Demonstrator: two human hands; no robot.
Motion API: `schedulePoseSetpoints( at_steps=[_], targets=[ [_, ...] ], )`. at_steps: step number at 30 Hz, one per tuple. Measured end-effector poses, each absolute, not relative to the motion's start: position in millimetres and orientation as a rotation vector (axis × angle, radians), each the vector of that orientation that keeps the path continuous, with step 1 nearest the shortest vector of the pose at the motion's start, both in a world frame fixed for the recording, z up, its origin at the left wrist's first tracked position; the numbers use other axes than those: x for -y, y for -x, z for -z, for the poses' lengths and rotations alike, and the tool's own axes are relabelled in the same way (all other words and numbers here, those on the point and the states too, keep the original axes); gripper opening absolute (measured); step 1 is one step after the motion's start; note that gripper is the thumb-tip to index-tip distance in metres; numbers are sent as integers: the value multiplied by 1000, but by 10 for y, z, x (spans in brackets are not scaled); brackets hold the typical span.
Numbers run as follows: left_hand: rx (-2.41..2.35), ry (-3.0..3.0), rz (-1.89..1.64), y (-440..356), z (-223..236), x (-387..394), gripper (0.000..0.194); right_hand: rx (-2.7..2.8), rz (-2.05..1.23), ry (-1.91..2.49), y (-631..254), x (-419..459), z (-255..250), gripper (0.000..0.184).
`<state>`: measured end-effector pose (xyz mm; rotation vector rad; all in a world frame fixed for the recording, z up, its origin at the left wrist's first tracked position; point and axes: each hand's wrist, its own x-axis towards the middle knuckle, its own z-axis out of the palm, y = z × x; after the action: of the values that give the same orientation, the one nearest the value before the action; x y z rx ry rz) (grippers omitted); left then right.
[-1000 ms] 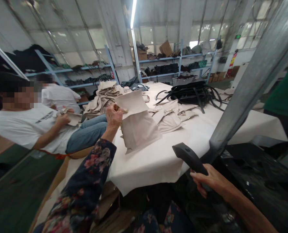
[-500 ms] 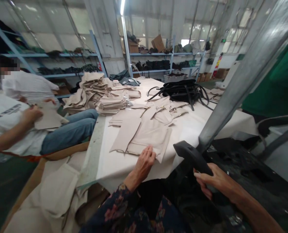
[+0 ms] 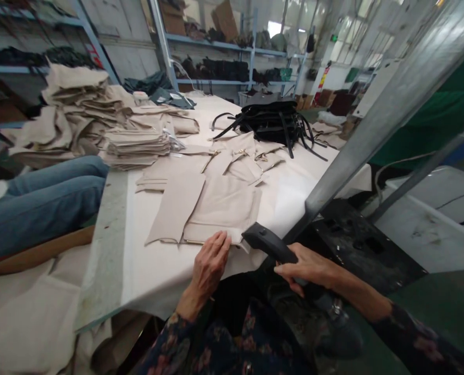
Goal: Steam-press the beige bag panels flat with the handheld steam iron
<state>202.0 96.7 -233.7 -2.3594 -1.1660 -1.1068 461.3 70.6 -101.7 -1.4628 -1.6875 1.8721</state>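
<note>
Left hand (image 3: 210,263) rests open, fingers spread, on the near edge of a beige fabric panel (image 3: 220,208). Right hand (image 3: 306,268) grips a black handle (image 3: 269,242) on a metal post (image 3: 357,151). The panel lies on a white-covered table (image 3: 157,276), with stacked beige pieces (image 3: 136,148) and black strapped bags (image 3: 271,120) beyond.

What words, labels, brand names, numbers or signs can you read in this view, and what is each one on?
No text can be read with certainty.
Red-and-yellow sign on the far wall: too small and blurred to read.
Green sign high at the far end: too small and blurred to read.
Black handle in the right hand: no readable marking shows.
</note>
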Motion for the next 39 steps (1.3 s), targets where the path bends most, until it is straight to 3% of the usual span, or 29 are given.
schedulePoseSetpoints(
  at_steps=[4, 10, 15, 20, 23, 26, 32, 39],
  targets=[
    [1207, 2385, 1129, -2011, 2340, -976, 39, 1653, -1884, 1519, -4466, -879, 1118, 32],
    [1223, 2399, 1151, -2035, 2306, -913, 34, 1709, -1540, 1635, -4419, -1120, 1043, 34],
    [1684, 2022, 1284, -1653, 1995, -940, 14, 1800, -1743, 1444, -4276, -1160, 922, 31],
    [2435, 1877, 699, -1182, 1716, -1313, 32, 1829, -1924, 1304, -3927, -1225, 934, 33],
    [2459, 2094, 567, -1055, 1661, -1543, 18, 1789, -2030, 1220, -3750, -1292, 925, 33],
    [2498, 2335, 810, -916, 1674, -1668, 18, 1761, -2115, 1194, -3649, -1358, 952, 33],
    [2797, 2527, 2006, -614, 1841, -1710, 19, 1743, -2214, 1045, -3529, -1483, 1167, 29],
    [2695, 2544, 2383, -542, 1884, -1721, 21, 1776, -2188, 1009, -3216, -1627, 1243, 28]
  ],
)
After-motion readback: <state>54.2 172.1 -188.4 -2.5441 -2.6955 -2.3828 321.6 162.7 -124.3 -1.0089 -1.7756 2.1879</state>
